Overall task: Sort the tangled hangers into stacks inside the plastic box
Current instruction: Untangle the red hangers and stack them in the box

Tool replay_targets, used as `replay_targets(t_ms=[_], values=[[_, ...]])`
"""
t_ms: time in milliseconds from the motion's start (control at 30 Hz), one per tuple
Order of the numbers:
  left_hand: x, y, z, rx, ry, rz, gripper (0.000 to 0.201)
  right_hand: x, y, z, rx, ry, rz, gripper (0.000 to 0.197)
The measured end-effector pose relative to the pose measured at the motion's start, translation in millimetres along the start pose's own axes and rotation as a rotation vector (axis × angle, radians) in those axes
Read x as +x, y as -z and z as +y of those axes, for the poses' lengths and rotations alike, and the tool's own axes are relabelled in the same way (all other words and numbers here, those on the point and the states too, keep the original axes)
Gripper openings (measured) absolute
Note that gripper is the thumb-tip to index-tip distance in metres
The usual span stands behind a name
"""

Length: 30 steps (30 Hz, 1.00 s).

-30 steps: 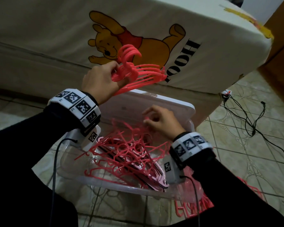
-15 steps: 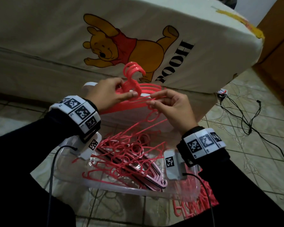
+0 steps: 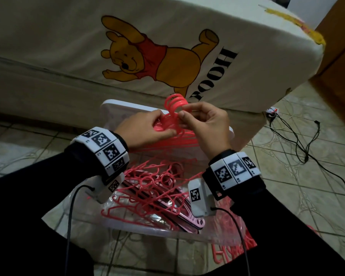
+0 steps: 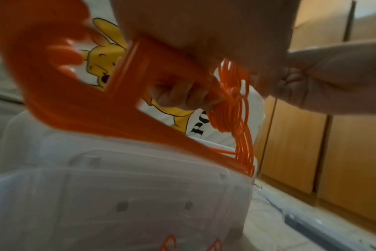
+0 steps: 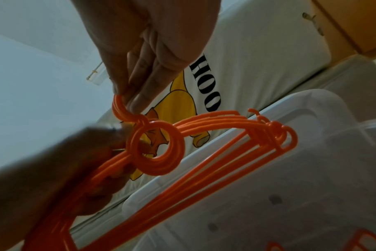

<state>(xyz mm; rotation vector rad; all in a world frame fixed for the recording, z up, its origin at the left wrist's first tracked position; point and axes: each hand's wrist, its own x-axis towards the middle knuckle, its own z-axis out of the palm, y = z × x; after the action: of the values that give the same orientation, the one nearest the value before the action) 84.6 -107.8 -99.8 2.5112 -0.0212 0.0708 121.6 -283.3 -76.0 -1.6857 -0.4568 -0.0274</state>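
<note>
Both hands are up above the plastic box [image 3: 223, 239] now, working one bundle of hangers [image 3: 172, 124] between them, and here's the relation that matters: the bundle's long axis runs sideways and away to the right of the left hand [image 3: 145, 129], with the hooks [image 5: 119, 108] standing up just ahead of the right hand [image 3: 206, 126]. So the right hand is the nearer one to the hooks, and the left is the anchor further back on the shoulders. The left hand's fingers are curled round the stacked arms of the bundle, gripping the lot; in the left wrist view you can see the bundle [image 4: 79, 95] fanning out from under the palm. The right hand is narrow, thumb and fingertips [image 5: 140, 103] pinched on the top of a hook, the other fingers lying straight alongside. The rings beneath the hooks [image 5: 159, 152] line up almost one on another, though the far ends splay a little. Looks like squaring up, I'd say, nudging that hook flush with its neighbours. Below the wrists the tangled hangers [image 3: 153, 188] sit heaped in the box, plenty left to pull, and more hangers [image 3: 230, 253] lie on the tiled floor [image 3: 299, 196] beyond its near-right corner
</note>
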Motion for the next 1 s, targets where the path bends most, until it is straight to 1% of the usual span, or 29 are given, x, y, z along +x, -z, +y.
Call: replay_targets(t_ms=[100, 200, 233, 300, 333, 367, 467, 500, 533, 567, 633, 667, 733, 800, 867, 933, 1000], values=[[0.2, -2.1, -2.3, 0.116, -0.031, 0.015, 0.049, 0.8, 0.0, -2.0, 0.065, 0.0, -0.021, 0.016], [2.1, 0.0, -5.9, 0.128, -0.046, 0.074, 0.038, 5.3, 9.3, -0.8, 0.073, 0.001, -0.085, 0.023], [2.6, 1.5, -7.3, 0.129, -0.042, 0.092, 0.035, 7.6, 14.7, 2.4, 0.041, 0.002, -0.1, 0.02], [3.5, 5.2, -10.0, 0.132, -0.015, 0.118, 0.034, 11.8, 25.0, 15.2, -0.113, -0.014, -0.149, 0.015], [4.1, 7.3, -11.0, 0.129, 0.0, 0.128, 0.034, 12.5, 27.9, 23.9, -0.228, -0.034, -0.209, 0.015], [5.0, 9.2, -11.9, 0.121, 0.012, 0.135, 0.035, 12.3, 28.7, 34.2, -0.379, -0.052, -0.3, 0.015], [7.3, 13.4, -11.3, 0.06, 0.022, 0.144, 0.039, 0.5, 18.3, 68.9, -0.977, -0.065, -0.686, 0.005], [7.8, 14.3, -10.7, 0.042, 0.022, 0.143, 0.037, -6.5, 10.7, 81.2, -1.138, -0.074, -0.775, 0.012], [8.3, 14.8, -10.1, 0.037, 0.024, 0.138, 0.035, -13.9, 2.5, 92.7, -1.234, -0.073, -0.854, 0.018], [8.7, 14.8, -9.6, 0.039, 0.029, 0.129, 0.034, -21.9, -5.9, 103.0, -1.283, -0.062, -0.934, 0.023], [9.1, 13.3, -9.1, 0.047, 0.034, 0.113, 0.034, -38.4, -21.1, 124.1, -1.326, -0.003, -1.083, 0.03], [9.3, 12.3, -9.5, 0.049, 0.032, 0.109, 0.033, -46.0, -26.7, 134.0, -1.339, 0.03, -1.125, 0.032], [9.0, 11.5, -10.8, 0.05, 0.022, 0.112, 0.028, -59.1, -32.3, 148.3, -1.346, 0.042, -1.141, 0.036], [7.8, 12.4, -12.5, 0.059, 0.01, 0.121, 0.022, -66.7, -31.6, 160.2, -1.345, 0.054, -1.119, 0.039], [6.9, 13.6, -14.3, 0.071, 0.01, 0.129, 0.022, -68.9, -29.4, 166.0, -1.351, 0.062, -1.124, 0.041], [6.6, 14.8, -15.7, 0.072, 0.012, 0.138, 0.022, -65.9, -27.6, 164.5, -1.37, 0.038, -1.163, 0.039], [7.1, 15.5, -15.9, 0.061, 0.012, 0.146, 0.022, -59.6, -27.6, 159.6, -1.38, 0.013, -1.16, 0.034]])
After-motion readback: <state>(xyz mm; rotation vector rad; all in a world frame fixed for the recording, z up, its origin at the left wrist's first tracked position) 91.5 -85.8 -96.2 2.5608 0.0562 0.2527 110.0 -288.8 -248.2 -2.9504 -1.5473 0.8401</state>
